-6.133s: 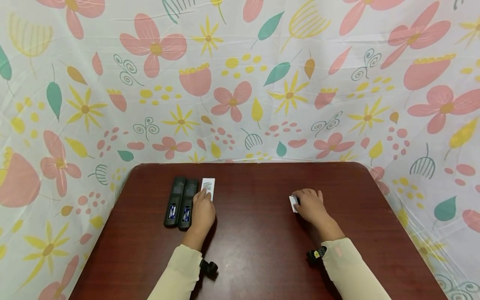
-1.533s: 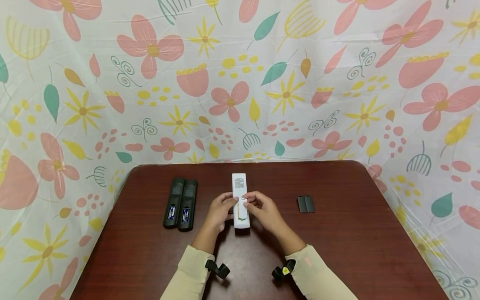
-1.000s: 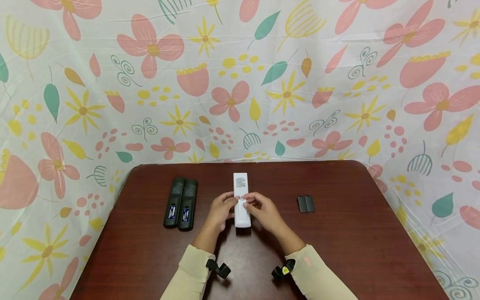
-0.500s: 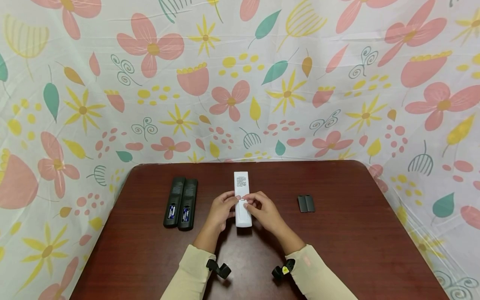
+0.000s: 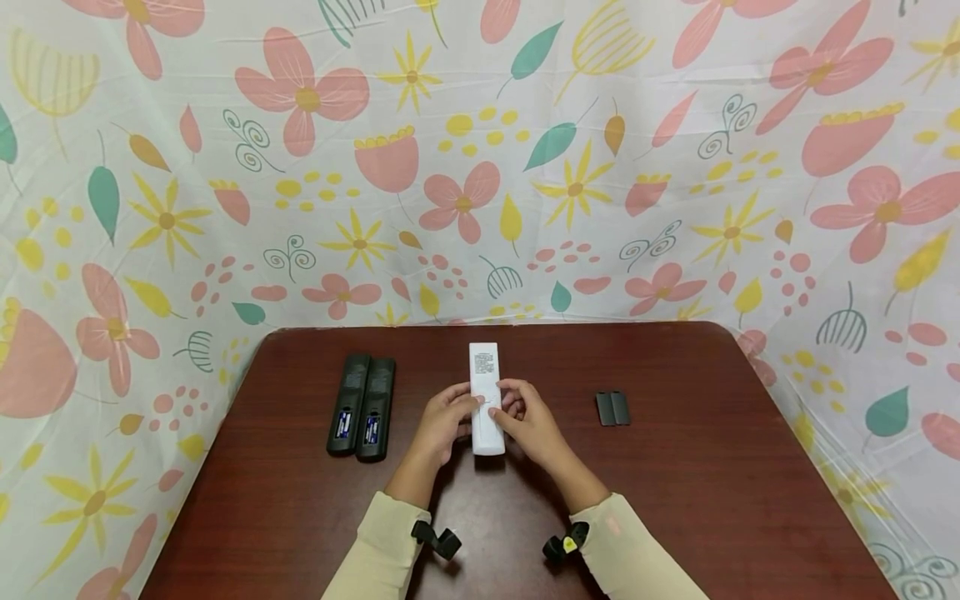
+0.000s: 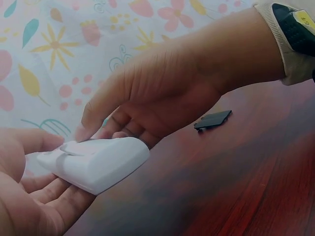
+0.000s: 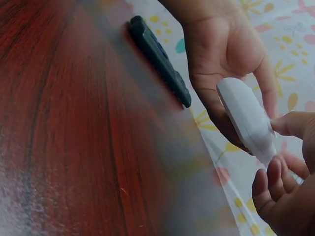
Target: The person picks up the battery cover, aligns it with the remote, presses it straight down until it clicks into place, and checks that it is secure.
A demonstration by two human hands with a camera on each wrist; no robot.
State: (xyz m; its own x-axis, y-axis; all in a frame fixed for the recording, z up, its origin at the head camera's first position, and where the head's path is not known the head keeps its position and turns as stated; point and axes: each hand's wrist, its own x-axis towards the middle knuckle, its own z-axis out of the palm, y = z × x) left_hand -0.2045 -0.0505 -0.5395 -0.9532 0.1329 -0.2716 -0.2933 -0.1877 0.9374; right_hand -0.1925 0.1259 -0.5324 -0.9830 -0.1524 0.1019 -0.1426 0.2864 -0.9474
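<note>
Table point(image 5: 720, 467): dark wood, flowered cloth point(image 5: 480, 108) filling the upper frame
White remote point(image 5: 486, 387): mid-frame, long axis running top to bottom, held from both sides
Left hand point(image 5: 442, 421): gripping its left side, thumb on top
Right hand point(image 5: 534, 427): gripping its right side; neither hand nearer
</note>
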